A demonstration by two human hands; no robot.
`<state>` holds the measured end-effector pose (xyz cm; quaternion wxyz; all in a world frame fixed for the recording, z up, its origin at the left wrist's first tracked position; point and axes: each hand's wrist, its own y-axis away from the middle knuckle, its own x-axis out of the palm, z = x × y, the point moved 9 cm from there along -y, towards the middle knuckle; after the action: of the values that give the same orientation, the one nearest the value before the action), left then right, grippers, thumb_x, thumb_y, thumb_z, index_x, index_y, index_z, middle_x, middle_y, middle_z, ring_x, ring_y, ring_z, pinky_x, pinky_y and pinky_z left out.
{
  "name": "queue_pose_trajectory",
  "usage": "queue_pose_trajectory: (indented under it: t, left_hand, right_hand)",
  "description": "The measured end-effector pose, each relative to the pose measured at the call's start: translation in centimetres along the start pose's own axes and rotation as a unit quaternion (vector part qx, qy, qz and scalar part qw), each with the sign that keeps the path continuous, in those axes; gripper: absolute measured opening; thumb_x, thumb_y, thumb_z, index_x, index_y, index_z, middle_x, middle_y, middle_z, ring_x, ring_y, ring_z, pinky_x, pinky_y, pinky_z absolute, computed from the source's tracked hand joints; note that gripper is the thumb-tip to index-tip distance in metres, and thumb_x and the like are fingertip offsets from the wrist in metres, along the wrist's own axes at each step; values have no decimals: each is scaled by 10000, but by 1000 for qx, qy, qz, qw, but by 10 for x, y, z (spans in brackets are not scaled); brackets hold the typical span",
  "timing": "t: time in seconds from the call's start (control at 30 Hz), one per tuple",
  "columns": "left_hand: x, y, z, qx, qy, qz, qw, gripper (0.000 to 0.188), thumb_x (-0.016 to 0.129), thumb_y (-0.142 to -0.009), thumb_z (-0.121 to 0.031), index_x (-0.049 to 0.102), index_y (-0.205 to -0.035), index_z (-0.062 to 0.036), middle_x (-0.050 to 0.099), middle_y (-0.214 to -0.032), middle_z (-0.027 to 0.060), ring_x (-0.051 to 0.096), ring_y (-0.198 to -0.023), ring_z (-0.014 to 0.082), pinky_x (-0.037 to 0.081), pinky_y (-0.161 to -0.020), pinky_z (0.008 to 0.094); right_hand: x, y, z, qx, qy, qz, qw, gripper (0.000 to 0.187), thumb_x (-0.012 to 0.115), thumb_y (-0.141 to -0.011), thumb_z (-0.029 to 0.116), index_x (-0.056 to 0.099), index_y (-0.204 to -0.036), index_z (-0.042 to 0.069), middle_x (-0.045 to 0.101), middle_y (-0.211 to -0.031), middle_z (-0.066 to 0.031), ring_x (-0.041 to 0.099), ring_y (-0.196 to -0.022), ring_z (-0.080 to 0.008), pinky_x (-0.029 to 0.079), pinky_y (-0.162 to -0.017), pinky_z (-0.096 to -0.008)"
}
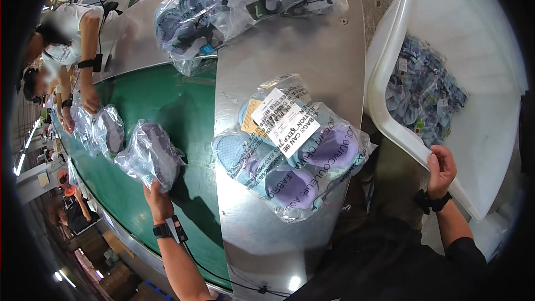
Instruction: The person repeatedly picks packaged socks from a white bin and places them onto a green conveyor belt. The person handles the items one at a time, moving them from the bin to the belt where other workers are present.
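My left hand (160, 203) is closed on the near end of a clear plastic bag (154, 153) with a dark purplish shoe inside, over the green belt. My right hand (442, 167), fingers curled, is at the rim of a large white bin (384, 112) and appears to grip it. Between my hands, on the metal table, lie bagged clogs (291, 188) in pale blue and lilac, one overlapping another. A white label (285, 118) and a tan tag (252, 114) show among them. Black bands circle both my wrists.
More bagged patterned clogs (223, 8) are heaped at the table's far end. Several small patterned packets (421, 92) lie inside the bin. Across the green belt (192, 206), a co-worker's hand (90, 99) is by another bagged shoe (108, 131). A black cable (212, 274) trails from my left wrist.
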<state>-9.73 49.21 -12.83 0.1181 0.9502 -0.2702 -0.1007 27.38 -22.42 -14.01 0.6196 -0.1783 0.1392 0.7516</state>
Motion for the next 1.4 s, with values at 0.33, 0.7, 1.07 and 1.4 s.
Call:
queue_pose_trajectory:
  t: [0.33, 0.7, 1.07, 1.4]
  left_hand:
    - [9, 5, 3, 24, 7, 17, 1000, 685, 740, -956, -234, 438, -1525, -4, 574, -1438, 128, 583, -1305, 283, 486, -1101, 457]
    - [84, 64, -32, 105, 15, 0, 994, 651, 781, -843, 23, 469, -1411, -46, 596, -1326, 95, 622, -1148, 219, 556, -946, 385]
    - [85, 211, -18, -13, 6, -37, 999, 468, 633, -1001, -68, 420, -1418, -58, 499, -1395, 109, 635, -1139, 248, 565, -917, 359]
    - [122, 167, -5, -64, 54, -75, 994, 1041, 760, -948, -355, 44, -1675, -149, 427, -1517, 207, 623, -1166, 377, 579, -845, 538]
  right_hand:
    - [4, 1, 14, -72, 20, 16, 997, 160, 592, -1002, 16, 652, -1148, -10, 574, -933, 5, 497, -791, -60, 391, -715, -231]
    - [3, -7, 23, -100, -22, -16, 995, 160, 683, -974, 74, 696, -1126, 26, 601, -860, 22, 503, -731, -58, 395, -637, -236]
    - [7, -9, 16, -100, -45, -8, 994, 177, 707, -975, 75, 709, -1145, 29, 643, -837, 19, 544, -721, -53, 432, -641, -235]
    - [5, -9, 19, -115, -32, -24, 993, 176, 714, -963, 95, 711, -1129, 38, 656, -817, -22, 580, -701, -90, 461, -638, -268]
